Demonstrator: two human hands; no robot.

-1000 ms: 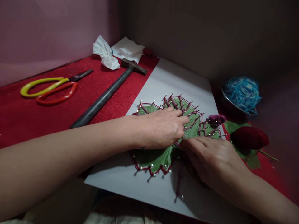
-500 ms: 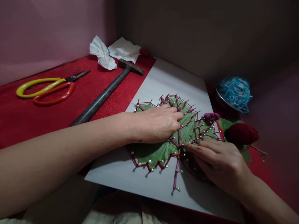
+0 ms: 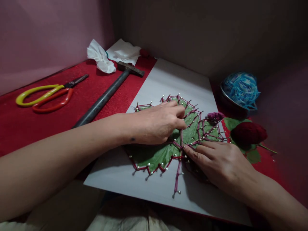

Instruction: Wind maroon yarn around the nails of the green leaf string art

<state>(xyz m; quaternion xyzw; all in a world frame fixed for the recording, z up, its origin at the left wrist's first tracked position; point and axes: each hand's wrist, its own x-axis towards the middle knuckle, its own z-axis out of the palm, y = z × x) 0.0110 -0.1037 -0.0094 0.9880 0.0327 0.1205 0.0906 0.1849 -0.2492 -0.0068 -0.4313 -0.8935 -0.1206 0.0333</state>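
A green leaf (image 3: 157,155) lies on a white board (image 3: 115,171), ringed by small nails with purple and dark red yarn strung between them. Over the leaf's left middle is my left hand (image 3: 162,122), its fingers curled down among the nails. What its fingertips grip, if anything, is hidden. My right hand (image 3: 218,160) rests low over the leaf's right part, fingers stretched out, with the index fingertip at a nail near the leaf's centre. A small purple yarn bundle (image 3: 215,116) sits at the leaf's upper right edge. Purple yarn (image 3: 177,178) runs down to the lowest nail.
Left on the red table (image 3: 14,128) lie yellow-and-red handled scissors (image 3: 51,94) and a hammer (image 3: 103,99). Crumpled white tissue (image 3: 99,57) and white paper (image 3: 124,51) are behind. A bowl of blue yarn (image 3: 239,89) and a dark red yarn ball (image 3: 250,133) stand right.
My left hand's fingers have lifted and spread slightly over the leaf. My right index fingertip stays by the same central nail. The whole view has shifted a little.
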